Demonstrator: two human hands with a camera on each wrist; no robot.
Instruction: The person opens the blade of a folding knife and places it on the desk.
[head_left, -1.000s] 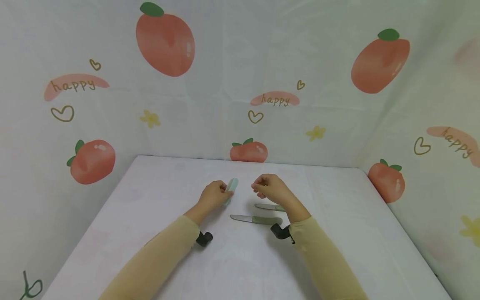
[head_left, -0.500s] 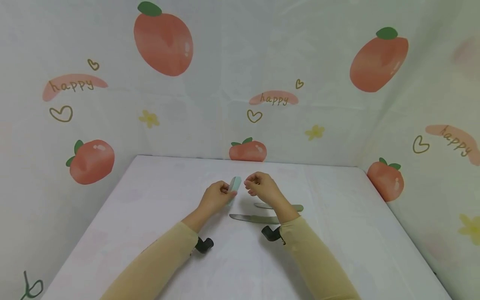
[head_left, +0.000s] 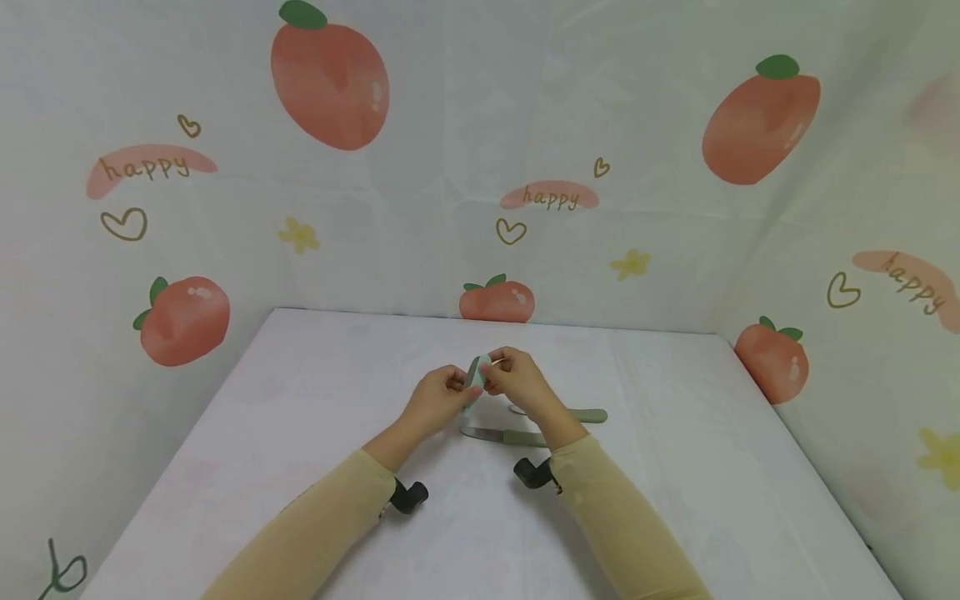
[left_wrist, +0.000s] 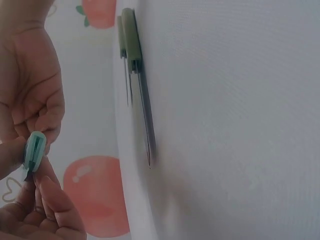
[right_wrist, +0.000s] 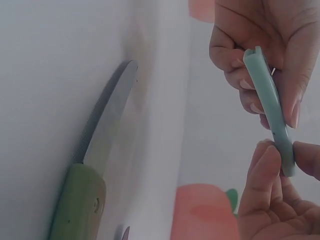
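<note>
Both hands hold a mint-green folding knife (right_wrist: 269, 90) raised above the table, its slotted handle plain in the wrist views and a grey blade edge along it in the head view. My left hand (head_left: 435, 398) grips its lower part between thumb and fingers. Fingertips of my right hand (head_left: 523, 387) pinch the other end; in the right wrist view this is the lower hand. Below them a green-handled knife (head_left: 521, 437) lies with its blade pointing left. A second green-handled knife (head_left: 589, 415) lies just behind it, partly hidden by the right hand and wrist.
A white cloth covers the table (head_left: 360, 533). Behind it hangs a pale backdrop (head_left: 420, 150) printed with red fruit and the word happy. A black wrist camera (head_left: 409, 497) sits on the left wrist, another camera (head_left: 532, 473) on the right.
My right hand has moved left from beside the folding knife and now pinches its end. The left hand has shifted slightly right with the knife. The two knives on the table have stayed put.
</note>
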